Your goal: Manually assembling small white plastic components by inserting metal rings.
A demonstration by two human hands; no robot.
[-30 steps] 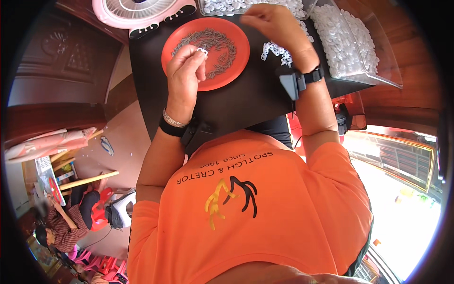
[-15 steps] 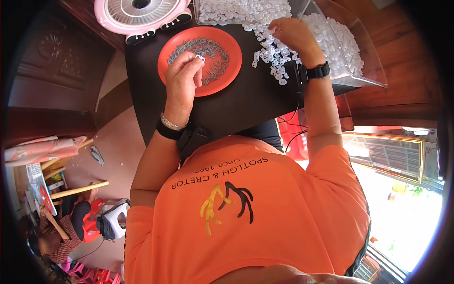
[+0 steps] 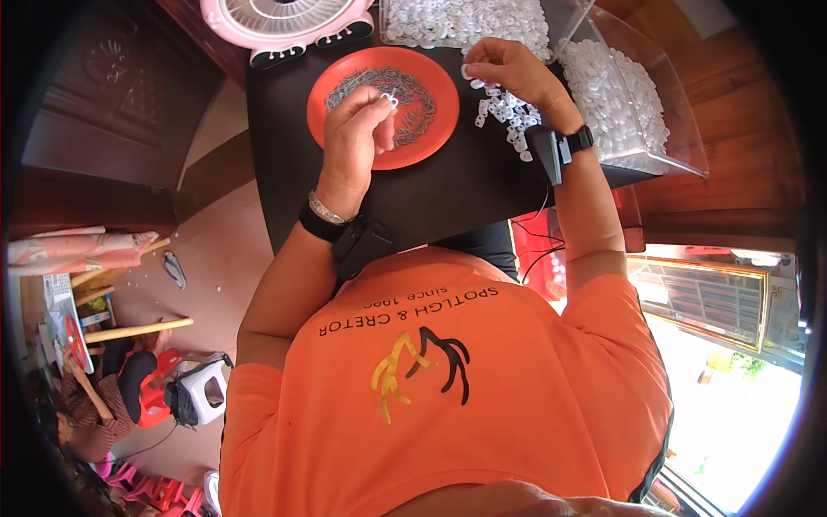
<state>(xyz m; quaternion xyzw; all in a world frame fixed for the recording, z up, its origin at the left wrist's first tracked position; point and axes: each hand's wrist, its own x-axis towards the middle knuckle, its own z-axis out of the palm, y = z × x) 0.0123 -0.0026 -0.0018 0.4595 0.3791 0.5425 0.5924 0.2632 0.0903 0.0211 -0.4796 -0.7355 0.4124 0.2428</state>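
Note:
My left hand point(image 3: 355, 129) is closed over the near left part of an orange-red plate point(image 3: 446, 112). It pinches a small white plastic piece point(image 3: 389, 99) between thumb and fingers. On the plate lie many small grey nail-like pins point(image 3: 418, 129), spread roughly in a ring. My right hand point(image 3: 515, 73), closed in a pinch, is raised just right of the plate, with another small white plastic piece point(image 3: 467, 72) at its fingertips. Below it, loose white plastic pieces with holes point(image 3: 508, 110) are scattered on the black table point(image 3: 388, 202).
Clear bins heaped with white pieces point(image 3: 465, 21) point(image 3: 612, 95) stand at the back and right. A pink fan point(image 3: 289, 21) is at the back left. At the lower left, another person point(image 3: 103, 401) sits near a white stool point(image 3: 207, 392). Black cables point(image 3: 541, 250) hang by the table's right side.
My right hand has moved left, away from the loose pieces toward the plate, and a white piece now shows at its fingertips. The left hand keeps its pinch. The whole view has shifted slightly.

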